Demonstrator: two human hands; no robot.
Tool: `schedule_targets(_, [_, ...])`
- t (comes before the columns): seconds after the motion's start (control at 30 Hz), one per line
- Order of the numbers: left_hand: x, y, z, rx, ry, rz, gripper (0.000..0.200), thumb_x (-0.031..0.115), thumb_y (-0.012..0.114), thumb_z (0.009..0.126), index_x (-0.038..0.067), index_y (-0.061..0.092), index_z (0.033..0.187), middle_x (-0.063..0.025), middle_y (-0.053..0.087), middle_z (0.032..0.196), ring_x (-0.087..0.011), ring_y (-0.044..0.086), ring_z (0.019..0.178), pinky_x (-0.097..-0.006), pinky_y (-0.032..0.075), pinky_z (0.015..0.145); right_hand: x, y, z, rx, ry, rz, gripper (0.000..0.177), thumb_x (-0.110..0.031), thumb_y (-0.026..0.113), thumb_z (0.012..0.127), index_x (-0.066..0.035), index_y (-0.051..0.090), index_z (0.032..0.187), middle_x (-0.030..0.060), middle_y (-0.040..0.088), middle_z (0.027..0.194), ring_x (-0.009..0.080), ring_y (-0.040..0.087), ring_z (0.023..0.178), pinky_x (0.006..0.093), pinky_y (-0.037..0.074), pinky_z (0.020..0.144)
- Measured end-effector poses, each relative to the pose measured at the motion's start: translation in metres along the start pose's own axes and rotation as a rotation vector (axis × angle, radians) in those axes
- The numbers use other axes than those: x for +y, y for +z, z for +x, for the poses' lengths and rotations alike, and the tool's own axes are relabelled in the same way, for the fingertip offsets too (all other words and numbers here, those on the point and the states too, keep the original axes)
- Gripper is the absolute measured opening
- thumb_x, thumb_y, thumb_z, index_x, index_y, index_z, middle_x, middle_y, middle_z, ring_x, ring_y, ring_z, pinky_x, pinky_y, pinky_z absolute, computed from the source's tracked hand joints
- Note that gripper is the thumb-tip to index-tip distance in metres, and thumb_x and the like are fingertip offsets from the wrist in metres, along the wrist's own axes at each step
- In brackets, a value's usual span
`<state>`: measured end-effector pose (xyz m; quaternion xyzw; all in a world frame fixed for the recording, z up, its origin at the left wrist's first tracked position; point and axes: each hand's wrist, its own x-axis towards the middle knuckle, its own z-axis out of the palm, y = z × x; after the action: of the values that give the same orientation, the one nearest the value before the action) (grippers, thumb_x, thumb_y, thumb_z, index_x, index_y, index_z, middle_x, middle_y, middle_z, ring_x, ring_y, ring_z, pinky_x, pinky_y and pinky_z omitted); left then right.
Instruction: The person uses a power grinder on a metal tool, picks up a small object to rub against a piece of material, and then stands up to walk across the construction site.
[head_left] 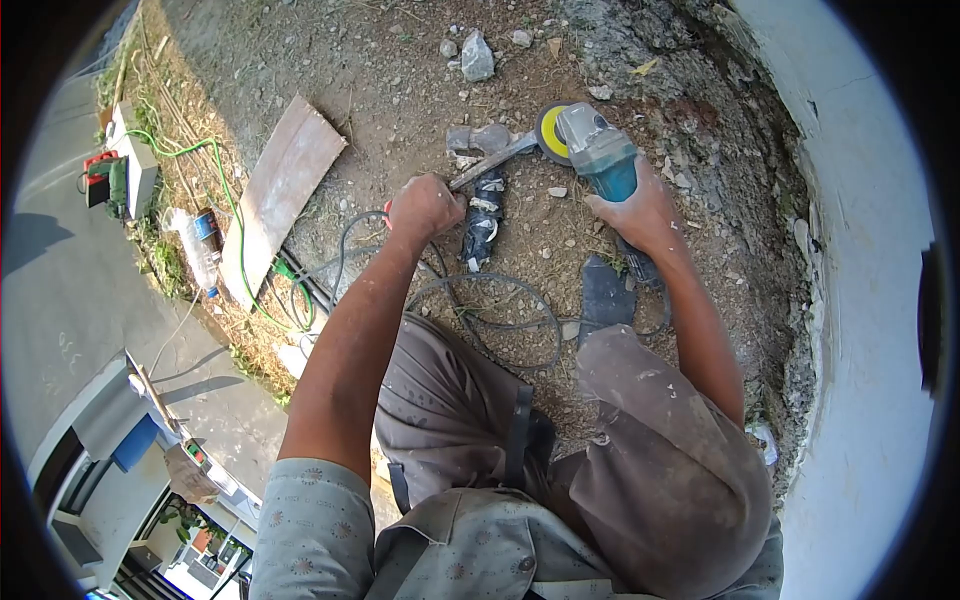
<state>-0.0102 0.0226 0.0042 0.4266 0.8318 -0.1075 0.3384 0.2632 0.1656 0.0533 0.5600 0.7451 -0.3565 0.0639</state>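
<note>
My left hand is wrapped round the handle end of a long metal tool, whose far end reaches the grinder's disc. In my right hand is a teal and grey angle grinder with a yellow-faced disc. The disc touches or lies very near the tool's end. Just beyond the tool is a blocky metal piece on the dirt. A dark wrapped bundle lies below the tool, between my hands.
A grey cable loops on the ground before my knees. At left are a board, a green cord and plastic bottles. Stones lie ahead. A pale wall rises at right. A dark slab lies near my right knee.
</note>
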Motion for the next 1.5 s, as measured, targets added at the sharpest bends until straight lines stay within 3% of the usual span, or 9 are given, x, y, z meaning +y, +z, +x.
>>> schedule_targets(0.63, [0.002, -0.002, -0.001, 0.002, -0.024, -0.014, 0.042, 0.039, 0.064, 0.082, -0.001, 0.075, 0.091, -0.0262, 0.072, 0.098, -0.0409, 0.071, 0.095, -0.0457, 0.056, 0.086, -0.008, -0.001, 0.004, -0.021, 0.000, -0.033, 0.090, -0.044, 0.081, 0.068, 0.004, 0.046, 0.136, 0.0282, 0.066, 0.116, 0.0420, 0.065, 0.107, 0.0471, 0.051, 0.092])
schedule_targets(0.93, [0.000, 0.000, 0.002, -0.009, -0.024, -0.003, 0.043, 0.039, 0.064, 0.082, -0.001, 0.075, 0.093, -0.0258, 0.072, 0.100, -0.0405, 0.070, 0.097, -0.0453, 0.056, 0.088, -0.009, 0.002, 0.012, 0.004, -0.039, -0.028, 0.082, -0.041, 0.078, 0.071, 0.000, 0.048, 0.135, 0.0256, 0.065, 0.121, 0.0417, 0.064, 0.111, 0.0468, 0.051, 0.095])
schedule_targets(1.13, [0.005, -0.003, 0.002, -0.022, -0.042, 0.019, 0.042, 0.038, 0.063, 0.082, -0.001, 0.075, 0.094, -0.0259, 0.071, 0.102, -0.0404, 0.070, 0.098, -0.0454, 0.056, 0.088, -0.014, 0.000, 0.033, 0.022, -0.065, 0.004, 0.086, -0.045, 0.082, 0.067, 0.002, 0.051, 0.133, 0.0258, 0.065, 0.118, 0.0399, 0.065, 0.107, 0.0453, 0.051, 0.092])
schedule_targets(1.23, [0.003, -0.004, 0.000, -0.037, -0.039, 0.038, 0.042, 0.038, 0.063, 0.083, -0.001, 0.075, 0.093, -0.0259, 0.071, 0.101, -0.0405, 0.070, 0.098, -0.0455, 0.056, 0.088, -0.010, 0.000, 0.027, 0.072, -0.087, 0.010, 0.084, -0.043, 0.079, 0.070, 0.001, 0.048, 0.135, 0.0256, 0.067, 0.116, 0.0405, 0.066, 0.107, 0.0476, 0.052, 0.093])
schedule_targets(1.5, [0.003, -0.005, 0.000, -0.030, -0.010, 0.040, 0.040, 0.036, 0.062, 0.082, -0.001, 0.076, 0.090, -0.0251, 0.072, 0.098, -0.0414, 0.070, 0.096, -0.0458, 0.055, 0.088, 0.007, 0.001, -0.010, -0.007, 0.016, 0.031, 0.095, -0.049, 0.082, 0.067, 0.001, 0.046, 0.140, 0.0262, 0.063, 0.124, 0.0395, 0.063, 0.112, 0.0468, 0.049, 0.097])
